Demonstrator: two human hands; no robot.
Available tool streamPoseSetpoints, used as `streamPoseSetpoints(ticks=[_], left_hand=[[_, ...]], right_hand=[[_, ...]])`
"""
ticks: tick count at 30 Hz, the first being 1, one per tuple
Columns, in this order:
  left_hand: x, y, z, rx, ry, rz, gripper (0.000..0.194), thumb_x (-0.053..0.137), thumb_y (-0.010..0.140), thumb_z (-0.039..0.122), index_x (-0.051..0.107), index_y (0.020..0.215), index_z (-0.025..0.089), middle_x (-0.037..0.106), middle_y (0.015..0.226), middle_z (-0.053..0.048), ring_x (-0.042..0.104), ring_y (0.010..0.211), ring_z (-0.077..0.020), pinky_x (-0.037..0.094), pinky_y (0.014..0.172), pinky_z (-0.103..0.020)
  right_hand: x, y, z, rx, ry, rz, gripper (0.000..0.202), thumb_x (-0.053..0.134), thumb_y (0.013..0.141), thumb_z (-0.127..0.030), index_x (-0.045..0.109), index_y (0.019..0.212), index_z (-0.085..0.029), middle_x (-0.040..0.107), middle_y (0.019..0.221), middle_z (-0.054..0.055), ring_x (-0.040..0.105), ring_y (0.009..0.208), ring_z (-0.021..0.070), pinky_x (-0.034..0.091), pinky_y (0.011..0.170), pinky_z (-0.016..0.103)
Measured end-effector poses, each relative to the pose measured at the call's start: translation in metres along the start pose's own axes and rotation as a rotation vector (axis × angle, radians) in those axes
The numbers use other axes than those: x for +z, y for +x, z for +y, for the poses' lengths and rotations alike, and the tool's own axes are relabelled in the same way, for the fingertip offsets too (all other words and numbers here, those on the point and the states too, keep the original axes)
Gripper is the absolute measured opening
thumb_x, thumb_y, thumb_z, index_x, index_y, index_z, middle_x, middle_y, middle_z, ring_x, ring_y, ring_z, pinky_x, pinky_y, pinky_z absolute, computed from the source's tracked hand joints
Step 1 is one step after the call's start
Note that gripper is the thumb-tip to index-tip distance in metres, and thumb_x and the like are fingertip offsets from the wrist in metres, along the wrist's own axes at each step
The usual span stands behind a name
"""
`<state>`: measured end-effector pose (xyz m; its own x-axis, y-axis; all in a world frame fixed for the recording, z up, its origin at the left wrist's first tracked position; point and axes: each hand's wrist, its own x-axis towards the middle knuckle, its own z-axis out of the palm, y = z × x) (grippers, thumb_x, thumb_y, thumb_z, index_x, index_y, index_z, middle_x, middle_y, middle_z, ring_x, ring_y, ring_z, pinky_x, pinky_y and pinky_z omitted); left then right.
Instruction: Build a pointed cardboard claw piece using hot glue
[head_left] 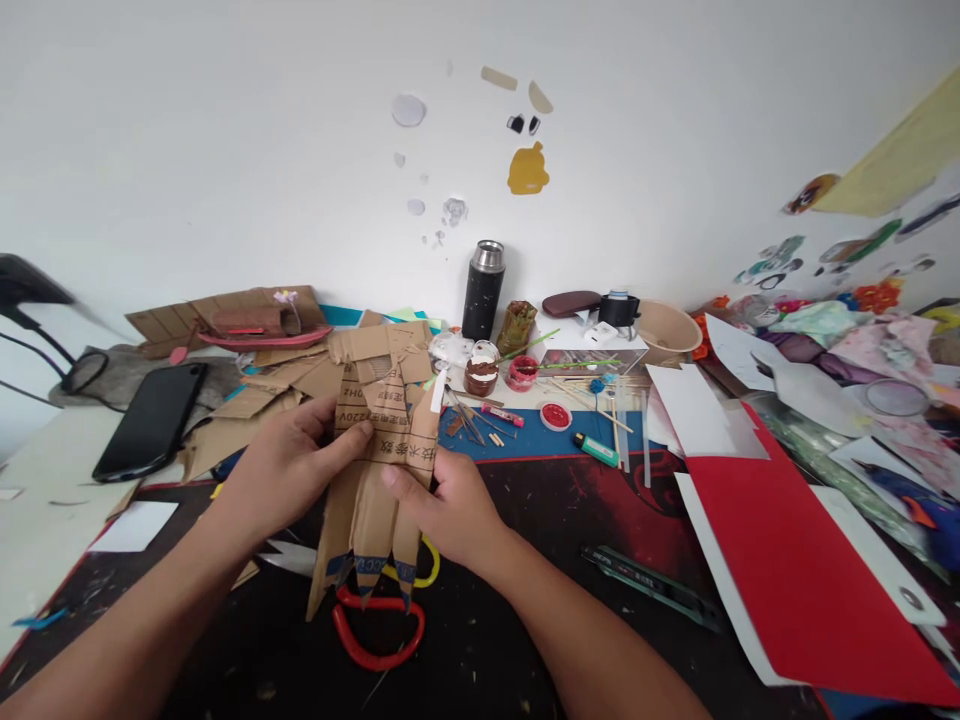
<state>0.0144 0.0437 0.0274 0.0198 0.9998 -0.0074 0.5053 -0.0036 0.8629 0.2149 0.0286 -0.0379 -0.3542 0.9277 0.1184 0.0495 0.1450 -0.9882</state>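
A brown cardboard piece [382, 490] with printed lettering and several pointed strips at its lower end is held over the dark mat. My left hand [292, 465] grips its left side, thumb on the front. On the right side my right hand [454, 505] pinches it, its thumb on the front near the middle. Fingers behind the cardboard are hidden. Beneath the pointed ends lie red-handled scissors [379, 660], partly covered, with a yellow handle [431, 562] beside them.
A green utility knife [652, 585] lies right of my hands, near red paper [825, 560]. A phone [150, 420] and cardboard scraps [240, 425] are at left. Behind stand a black flask [482, 292] and small paint jars [481, 370].
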Motion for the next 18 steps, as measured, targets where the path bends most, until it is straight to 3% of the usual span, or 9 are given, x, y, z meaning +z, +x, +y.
streamPoseSetpoints(ticks=[6,10,14,18], left_hand=[[0.014,-0.003,-0.003,-0.001,0.067,0.135,0.033,0.063,0.081,0.053,0.074,0.092,0.024,0.084,0.091,-0.005,0.076,0.087,-0.0325,0.057,0.078,-0.040],[0.018,0.001,-0.007,-0.005,0.023,0.115,0.039,0.064,0.084,0.056,0.076,0.102,0.023,0.087,0.101,-0.007,0.078,0.098,-0.0340,0.058,0.086,-0.041],[0.013,0.003,-0.009,-0.047,-0.021,0.051,0.046,0.067,0.086,0.065,0.076,0.101,0.023,0.088,0.106,-0.007,0.078,0.103,-0.0357,0.059,0.086,-0.040],[0.010,0.002,-0.007,-0.052,0.014,0.059,0.045,0.065,0.087,0.064,0.075,0.099,0.022,0.088,0.106,-0.008,0.077,0.097,-0.0338,0.057,0.083,-0.040]], right_hand=[[0.004,0.001,0.006,0.017,-0.042,0.005,0.029,0.069,0.102,-0.048,0.079,0.105,-0.021,0.084,0.100,0.005,0.077,0.094,0.0263,0.058,0.085,0.035],[0.004,0.002,0.007,0.012,-0.007,0.031,0.028,0.070,0.102,-0.046,0.080,0.111,-0.021,0.085,0.105,0.006,0.079,0.104,0.0283,0.060,0.095,0.038],[0.002,0.002,0.007,0.029,0.006,0.046,0.030,0.069,0.102,-0.049,0.079,0.105,-0.020,0.084,0.099,0.006,0.078,0.096,0.0280,0.060,0.089,0.038],[0.003,0.001,0.006,0.019,0.004,0.015,0.031,0.070,0.102,-0.050,0.079,0.106,-0.021,0.085,0.102,0.006,0.079,0.096,0.0282,0.060,0.086,0.038]])
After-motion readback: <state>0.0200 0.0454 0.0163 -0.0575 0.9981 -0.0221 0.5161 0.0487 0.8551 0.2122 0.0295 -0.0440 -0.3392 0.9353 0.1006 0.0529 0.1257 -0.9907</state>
